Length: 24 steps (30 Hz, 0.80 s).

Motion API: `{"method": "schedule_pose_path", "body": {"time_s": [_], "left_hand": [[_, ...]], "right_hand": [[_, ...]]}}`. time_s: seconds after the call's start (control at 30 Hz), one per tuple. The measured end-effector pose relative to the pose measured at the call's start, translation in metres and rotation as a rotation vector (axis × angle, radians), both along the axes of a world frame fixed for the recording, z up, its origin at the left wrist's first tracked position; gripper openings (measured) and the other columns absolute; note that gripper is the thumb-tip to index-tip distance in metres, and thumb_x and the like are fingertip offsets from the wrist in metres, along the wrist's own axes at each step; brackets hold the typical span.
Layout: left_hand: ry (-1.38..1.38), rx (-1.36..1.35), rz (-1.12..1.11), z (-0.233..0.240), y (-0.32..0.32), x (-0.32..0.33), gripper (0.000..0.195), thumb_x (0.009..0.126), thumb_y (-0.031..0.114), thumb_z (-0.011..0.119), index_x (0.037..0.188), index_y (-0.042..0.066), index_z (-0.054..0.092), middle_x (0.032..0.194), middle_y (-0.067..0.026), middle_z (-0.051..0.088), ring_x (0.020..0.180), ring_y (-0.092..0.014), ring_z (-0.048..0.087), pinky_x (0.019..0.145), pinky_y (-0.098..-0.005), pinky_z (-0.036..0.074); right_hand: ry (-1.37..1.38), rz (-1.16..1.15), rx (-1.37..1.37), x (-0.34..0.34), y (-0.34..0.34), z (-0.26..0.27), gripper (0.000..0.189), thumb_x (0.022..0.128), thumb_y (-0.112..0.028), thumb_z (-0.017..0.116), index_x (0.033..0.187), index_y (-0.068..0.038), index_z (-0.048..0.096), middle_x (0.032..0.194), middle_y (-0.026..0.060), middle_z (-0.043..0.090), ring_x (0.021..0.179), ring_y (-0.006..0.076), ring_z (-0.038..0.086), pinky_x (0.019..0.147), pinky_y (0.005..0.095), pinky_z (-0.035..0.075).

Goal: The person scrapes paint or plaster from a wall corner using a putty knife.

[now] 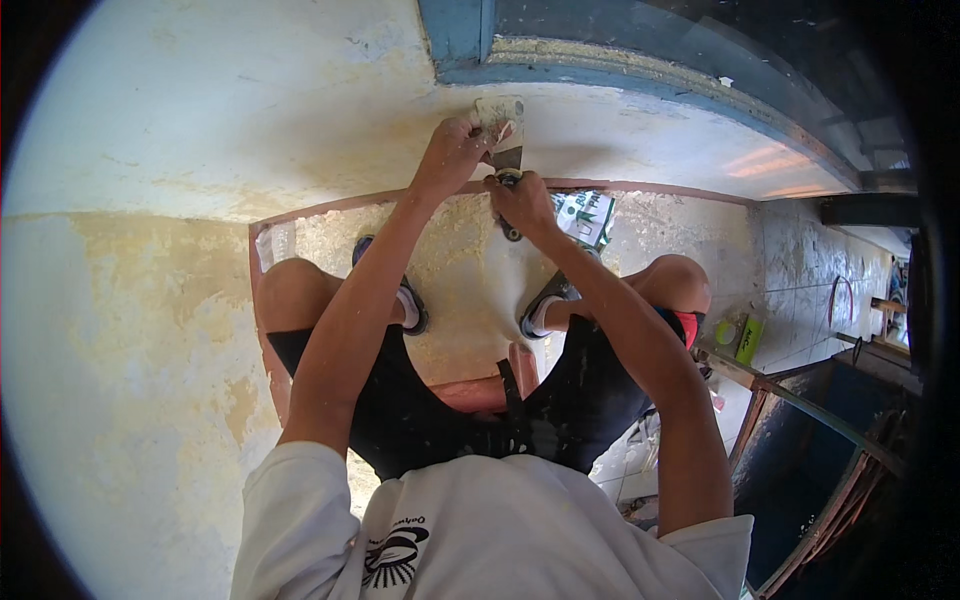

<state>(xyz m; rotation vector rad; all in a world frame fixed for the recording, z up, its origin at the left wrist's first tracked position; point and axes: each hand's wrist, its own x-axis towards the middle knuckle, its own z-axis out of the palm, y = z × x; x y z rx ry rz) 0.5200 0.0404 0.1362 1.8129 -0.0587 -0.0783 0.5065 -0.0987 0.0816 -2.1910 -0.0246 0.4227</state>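
My right hand (529,204) grips the dark handle of a putty knife (508,157), its blade pointing away from me towards the wall. Pale, dried residue coats the wide end of the blade, while bare grey metal shows near the handle. Curled fingers of my left hand (453,148) lie against the blade from the left. A whitish scrap (507,133) shows at those fingertips; whether they pinch it is unclear. Both hands are in front of the low part of a whitish, patchy wall (337,127).
Dusty floor (450,277) lies between my shoes, with a printed plastic bag (586,216) by the wall's foot. A blue window frame (570,75) runs above. To the right are a green box (748,340) and a dark, metal-framed structure (810,420). Another wall (135,337) closes the left.
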Motion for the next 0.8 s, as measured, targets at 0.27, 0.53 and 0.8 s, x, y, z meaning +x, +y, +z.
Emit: {"method": "schedule_pose_path", "body": {"time_s": [0.27, 0.53, 0.8], "left_hand": [[-0.056, 0.031, 0.071, 0.0, -0.009, -0.006, 0.034, 0.085, 0.029, 0.059, 0.087, -0.005, 0.064, 0.069, -0.0104, 0.063, 0.059, -0.012, 0.059, 0.055, -0.0274, 0.048], [0.004, 0.012, 0.054, 0.002, -0.007, -0.006, 0.034, 0.085, 0.029, 0.059, 0.087, -0.005, 0.064, 0.073, -0.0094, 0.064, 0.06, -0.011, 0.059, 0.054, -0.027, 0.048], [-0.094, -0.022, 0.055, -0.004, -0.011, -0.002, 0.035, 0.085, 0.03, 0.057, 0.086, -0.005, 0.064, 0.068, -0.0121, 0.063, 0.059, -0.016, 0.061, 0.055, -0.0279, 0.048]], "right_hand": [[0.015, 0.014, -0.062, -0.001, -0.004, 0.012, 0.043, 0.075, -0.039, 0.057, 0.06, 0.001, 0.062, 0.054, 0.0124, 0.06, 0.058, 0.0268, 0.063, 0.061, 0.0376, 0.05], [0.027, -0.007, -0.07, -0.005, 0.0, 0.005, 0.045, 0.074, -0.042, 0.058, 0.062, 0.001, 0.063, 0.054, 0.0137, 0.06, 0.061, 0.0282, 0.064, 0.062, 0.036, 0.05], [-0.018, -0.055, -0.129, -0.007, -0.005, 0.019, 0.047, 0.073, -0.043, 0.058, 0.062, 0.002, 0.064, 0.056, 0.0138, 0.061, 0.061, 0.0278, 0.064, 0.063, 0.0364, 0.051]]}}
